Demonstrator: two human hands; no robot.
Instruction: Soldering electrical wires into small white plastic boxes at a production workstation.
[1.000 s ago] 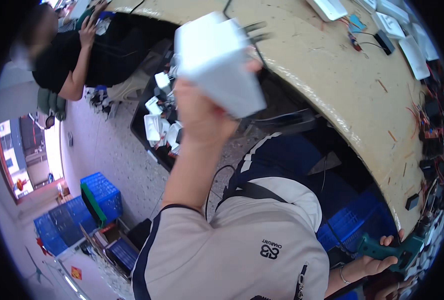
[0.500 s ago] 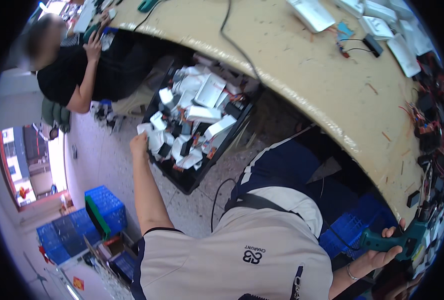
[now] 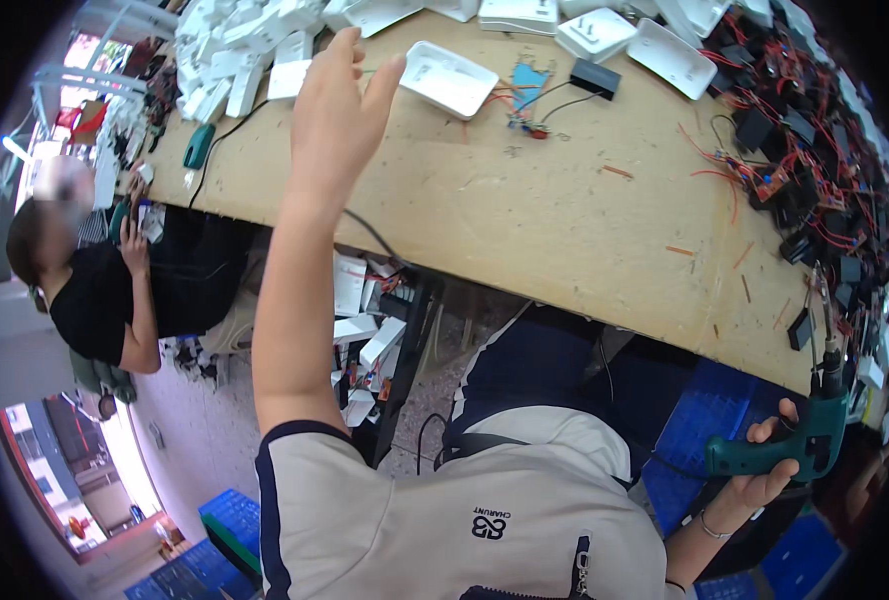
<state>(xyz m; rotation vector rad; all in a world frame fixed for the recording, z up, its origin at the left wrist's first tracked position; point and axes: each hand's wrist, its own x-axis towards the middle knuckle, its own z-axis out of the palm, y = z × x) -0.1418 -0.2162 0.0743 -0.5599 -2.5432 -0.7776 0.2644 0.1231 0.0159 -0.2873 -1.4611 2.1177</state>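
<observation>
My left hand [image 3: 340,115] reaches over the table with fingers stretched out and thumb apart, holding nothing. Just right of it lies an open white plastic shell [image 3: 451,79]. My right hand [image 3: 765,470] is wrapped round the handle of a green corded power drill [image 3: 765,455] at the lower right, its bit pointing up along the table's edge. Right of the shell, a black box-shaped part [image 3: 596,78] is wired to a small red-brown piece [image 3: 537,130], beside a scrap of blue material [image 3: 530,80].
White plastic housings [image 3: 250,50] are heaped along the far side of the wooden table [image 3: 585,210]. Black parts with red wires [image 3: 785,180] pile up at the right. A black crate [image 3: 405,365] of white cases stands below the table edge. A person in black [image 3: 95,310] works at the left.
My left hand has risen from the crate of white pieces to over the table. The view has shifted to show more of the tabletop; the drill stays in my right hand.
</observation>
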